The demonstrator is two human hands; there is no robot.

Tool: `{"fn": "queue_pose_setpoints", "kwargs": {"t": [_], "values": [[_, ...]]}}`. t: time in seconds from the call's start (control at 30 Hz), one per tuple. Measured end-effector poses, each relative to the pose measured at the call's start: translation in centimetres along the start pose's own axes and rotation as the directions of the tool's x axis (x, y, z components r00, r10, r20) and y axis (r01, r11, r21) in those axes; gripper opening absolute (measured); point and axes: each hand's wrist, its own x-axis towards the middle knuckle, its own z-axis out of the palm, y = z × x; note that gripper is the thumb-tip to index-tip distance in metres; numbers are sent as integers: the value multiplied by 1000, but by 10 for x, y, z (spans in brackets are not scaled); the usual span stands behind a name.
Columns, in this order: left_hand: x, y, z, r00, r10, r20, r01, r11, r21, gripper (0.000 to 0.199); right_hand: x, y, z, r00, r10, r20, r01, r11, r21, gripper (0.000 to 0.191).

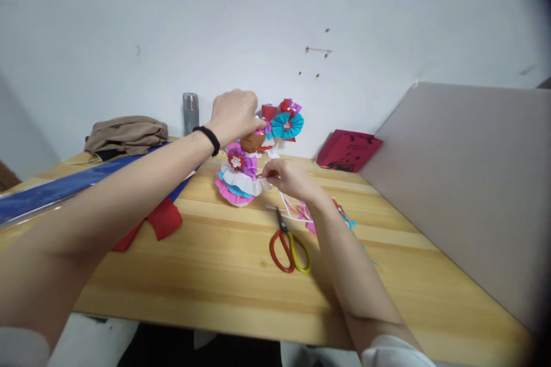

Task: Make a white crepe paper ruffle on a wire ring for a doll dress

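Observation:
A crepe-paper doll stands on the table with a tiered white, blue and pink skirt, a purple bodice and a red flower at its front. My left hand, with a black band at the wrist, is closed on the doll's brown top; the fingertips are partly hidden. At the skirt's right side, my right hand pinches the edge of the white ruffle. Scissors with one red and one yellow handle lie below it. Behind the doll are red, purple and blue paper flowers.
Paper scraps lie beside my right forearm. Red paper and a blue wrapped roll are on the left. A brown cloth, a grey bottle and a magenta bag stand along the wall; a white panel borders the right.

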Motion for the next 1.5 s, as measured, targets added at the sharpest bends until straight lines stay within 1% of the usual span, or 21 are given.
{"fn": "queue_pose_setpoints", "kwargs": {"t": [0.03, 0.1, 0.2, 0.27, 0.37, 0.53, 0.63, 0.73, 0.8, 0.87, 0.93, 1.0, 1.07, 1.17, 1.23, 1.3, 1.4, 1.5], "values": [[2, 0, 1, 1000, -23, 2, 23, 999, -39, 23, 0, 0, 0, 1000, 0, -2, 0, 1000, -2, 17], [6, -1, 3, 997, -58, 40, 64, 983, -170, 19, 0, 1, 0, 1000, -3, -9, 3, 1000, -10, 17], [10, -6, 6, 992, -65, 107, 95, 949, -302, 16, 0, 0, -1, 1000, -2, -11, 2, 1000, -15, 18], [12, -10, 7, 991, -38, 129, 78, 944, -320, 16, 0, 0, -1, 1000, -5, -15, 5, 1000, -12, 18], [15, -13, 4, 986, 21, 165, 30, 954, -299, 16, 0, -1, -2, 999, -16, -29, 15, 1000, -17, 20], [21, -14, -3, 959, 100, 264, -32, 968, -248, 19, 0, -3, 1, 999, 17, -49, -24, 991, -130, 22], [23, -17, -4, 944, 142, 298, -52, 955, -291, 20, 0, -6, 4, 998, 49, -29, -54, 981, -188, 21], [23, -18, -4, 937, 183, 299, -64, 928, -366, 19, 0, -10, 6, 997, 69, -17, -71, 970, -233, 20], [21, -16, -5, 934, 191, 301, -78, 933, -352, 16, 0, -12, 8, 997, 72, -20, -75, 965, -252, 19], [19, -12, -8, 928, 225, 298, -153, 957, -246, 14, -1, -15, 9, 997, 66, -36, -73, 962, -262, 18], [16, -8, -10, 915, 290, 280, -271, 957, -105, 12, -1, -18, 9, 996, 57, -62, -72, 961, -265, 17], [14, -6, -12, 907, 335, 257, -334, 941, -46, 15, -1, -19, 10, 995, 43, -87, -64, 963, -261, 17], [13, -6, -12, 903, 360, 236, -358, 932, -53, 17, 0, -19, 11, 995, 37, -97, -60, 966, -251, 17], [11, -8, -12, 911, 361, 201, -353, 933, -76, 24, 1, -17, 12, 994, 33, -101, -56, 971, -232, 16], [10, -9, -12, 924, 334, 185, -325, 943, -78, 33, 1, -14, 14, 994, 30, -102, -51, 975, -216, 16], [9, -8, -12, 937, 302, 175, -293, 953, -80, 36, 2, -12, 17, 995, 26, -101, -45, 980, -193, 17], [6, -7, -14, 953, 246, 177, -229, 967, -109, 28, 3, -10, 20, 994, 28, -101, -44, 987, -155, 17], [2, -8, -13, 951, 250, 179, -208, 952, -225, 15, 3, -10, 21, 994, 35, -99, -49, 989, -137, 16]]}}
